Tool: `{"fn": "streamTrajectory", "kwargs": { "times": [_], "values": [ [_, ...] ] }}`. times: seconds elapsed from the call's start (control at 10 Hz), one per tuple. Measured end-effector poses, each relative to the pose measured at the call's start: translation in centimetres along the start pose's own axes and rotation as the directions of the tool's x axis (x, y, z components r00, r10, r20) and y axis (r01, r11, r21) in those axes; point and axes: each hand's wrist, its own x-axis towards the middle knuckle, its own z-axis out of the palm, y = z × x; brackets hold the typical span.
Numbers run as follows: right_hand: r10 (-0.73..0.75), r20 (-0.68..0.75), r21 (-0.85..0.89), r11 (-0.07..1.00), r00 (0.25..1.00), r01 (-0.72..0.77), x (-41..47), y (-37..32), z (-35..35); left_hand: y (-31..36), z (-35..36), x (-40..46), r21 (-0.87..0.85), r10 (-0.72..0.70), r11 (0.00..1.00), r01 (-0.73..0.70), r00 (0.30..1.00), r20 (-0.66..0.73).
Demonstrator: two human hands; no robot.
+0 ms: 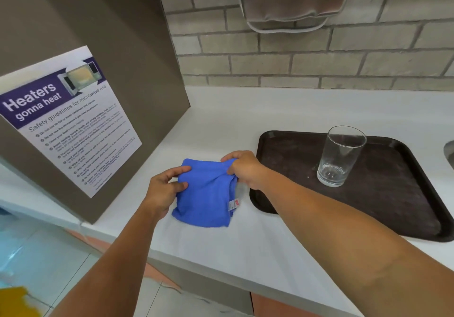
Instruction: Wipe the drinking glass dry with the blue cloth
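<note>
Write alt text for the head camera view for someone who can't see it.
Two bare hands hold a blue cloth over a white counter, the left hand pinching its left edge and the right hand gripping its top right corner. An empty glass stands upright on a dark tray to the right, untouched.

The blue cloth (205,195) looks soft and nappy, matt, with a small sewn label. The drinking glass (340,155) is clear, smooth glass. The dark tray (403,193) seems textured plastic, speckled. The tabletop (245,255) is smooth matt white; the wall (294,58) is rough grey brick.
</note>
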Motion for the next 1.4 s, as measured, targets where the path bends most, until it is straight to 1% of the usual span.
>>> {"fn": "streamTrajectory", "kwargs": {
  "times": [0.1, 0.2, 0.3, 0.4, 0.5, 0.6, 0.7, 0.8, 0.9, 1.0, 1.1, 1.2, 1.3, 1.4],
  "values": [
    [-0.066, -0.126, -0.182, 0.982, 0.99, 0.042, 1.3, 0.2, 0.3, -0.7, 0.5, 1.5, 0.097, -0.005, 0.995, 0.016, 0.995, -0.104],
    [-0.117, -0.205, -0.307, 0.951, 0.972, 0.049, 2.4, 0.5, 0.6, -1.6, 0.8, 2.8, 0.197, 0.007, 0.98, 0.024, 0.988, -0.155],
    [-0.165, -0.23, -0.335, 0.939, 0.959, 0.081, 2.9, 1.4, 0.9, -2.3, 1.3, 3.7, 0.361, 0.056, 0.932, 0.011, 0.983, -0.174],
    [-0.163, -0.224, -0.331, 0.94, 0.961, 0.083, 3.7, 2.1, 0.8, -2.8, 1.6, 4.1, 0.495, 0.146, 0.867, -0.061, 0.98, -0.136],
    [-0.199, -0.193, -0.414, 0.904, 0.961, 0.104, 4.1, 2.4, 0.6, -3.2, 1.6, 4.6, 0.637, 0.228, 0.758, -0.14, 0.972, -0.058],
    [-0.286, -0.128, -0.633, 0.761, 0.95, 0.144, 3.8, 2.8, 0.6, -3.7, 1.5, 4.9, 0.825, 0.291, 0.54, -0.165, 0.957, 0.001],
    [-0.404, 0.077, -0.849, 0.452, 0.912, 0.272, 2.7, 3.0, 0.9, -4.2, 1.6, 4.7, 0.889, 0.386, 0.38, -0.257, 0.917, 0.1],
    [-0.192, 0.289, -0.861, 0.376, 0.938, 0.343, 1.9, 3.5, 1.8, -4.6, 1.9, 5.0, 0.891, 0.255, 0.325, -0.318, 0.936, 0.241],
    [-0.067, 0.287, -0.897, 0.333, 0.956, 0.292, 1.9, 4.5, 2.2, -5.2, 2.2, 5.7, 0.92, 0.107, 0.256, -0.296, 0.955, 0.277],
    [-0.066, 0.268, -0.921, 0.274, 0.961, 0.275, 2.0, 4.9, 2.1, -5.5, 2.3, 5.6, 0.936, 0.082, 0.209, -0.283, 0.959, 0.271],
    [-0.065, 0.267, -0.922, 0.272, 0.962, 0.274, 2.3, 4.8, 2.0, -5.3, 2.5, 5.4, 0.94, 0.075, 0.198, -0.278, 0.961, 0.268],
    [-0.049, 0.279, -0.916, 0.286, 0.959, 0.281, 2.0, 4.2, 1.9, -4.4, 2.7, 5.1, 0.947, 0.033, 0.196, -0.254, 0.967, 0.253],
    [-0.113, 0.28, -0.878, 0.372, 0.953, 0.302, 1.5, 3.6, 0.7, -3.2, 3.4, 4.7, 0.935, 0.057, 0.249, -0.254, 0.967, 0.248],
    [-0.204, 0.265, -0.872, 0.365, 0.942, 0.325, 0.7, 2.1, -1.6, -1.1, 5.0, 4.7, 0.895, 0.122, 0.327, -0.302, 0.953, 0.277]
  ]
}}
